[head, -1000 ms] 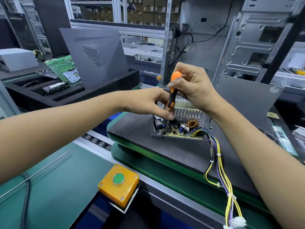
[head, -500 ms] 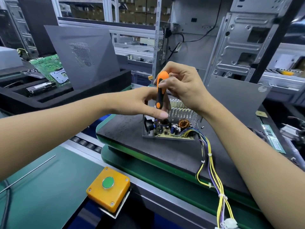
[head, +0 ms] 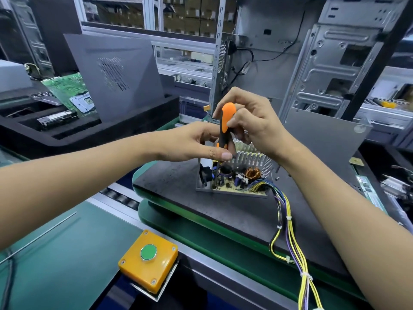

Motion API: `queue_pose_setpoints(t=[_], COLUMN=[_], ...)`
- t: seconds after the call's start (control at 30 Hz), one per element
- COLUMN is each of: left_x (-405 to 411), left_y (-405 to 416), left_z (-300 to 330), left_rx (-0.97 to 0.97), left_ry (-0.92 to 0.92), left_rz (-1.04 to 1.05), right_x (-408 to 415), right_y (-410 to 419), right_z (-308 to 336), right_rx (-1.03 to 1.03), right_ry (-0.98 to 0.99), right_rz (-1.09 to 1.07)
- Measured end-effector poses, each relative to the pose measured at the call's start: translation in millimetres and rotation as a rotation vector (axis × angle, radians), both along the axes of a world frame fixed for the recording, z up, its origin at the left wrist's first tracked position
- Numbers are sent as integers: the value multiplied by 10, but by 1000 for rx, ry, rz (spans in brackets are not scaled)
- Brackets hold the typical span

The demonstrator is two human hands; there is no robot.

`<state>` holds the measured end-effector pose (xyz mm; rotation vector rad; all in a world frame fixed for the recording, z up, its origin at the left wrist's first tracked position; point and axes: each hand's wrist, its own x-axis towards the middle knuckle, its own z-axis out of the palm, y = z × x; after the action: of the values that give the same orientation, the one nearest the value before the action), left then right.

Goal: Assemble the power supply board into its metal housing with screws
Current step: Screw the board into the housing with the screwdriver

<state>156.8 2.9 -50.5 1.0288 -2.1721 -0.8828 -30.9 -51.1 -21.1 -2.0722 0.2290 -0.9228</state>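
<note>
no readable text anywhere, markings on the green circuit board too blurred, boxes on shelving unlabelled at this resolution

Bright, even overhead light, shadows soft and short under the hands. Wide-angle bend bows the racks and forearms at the frame edges. Centre sharp; far shelves soft; faint glare on the grey metal panels.

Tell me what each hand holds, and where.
Right hand grips the screwdriver by its orange handle top; left hand pinches its lower handle.
</note>
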Motion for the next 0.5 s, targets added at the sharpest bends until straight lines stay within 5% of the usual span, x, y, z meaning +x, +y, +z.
queue_pose_setpoints(t=[0.27, 0.5], left_x=[-20, 78], left_y=[-27, 21], left_z=[-70, -17], left_rx=[-104, 54], left_ry=[223, 232], left_rz=[47, -62], right_x=[19, 62], right_y=[-5, 5], right_z=[36, -3], right_rx=[-215, -66], right_ry=[-66, -34], right_rz=[-149, 33])
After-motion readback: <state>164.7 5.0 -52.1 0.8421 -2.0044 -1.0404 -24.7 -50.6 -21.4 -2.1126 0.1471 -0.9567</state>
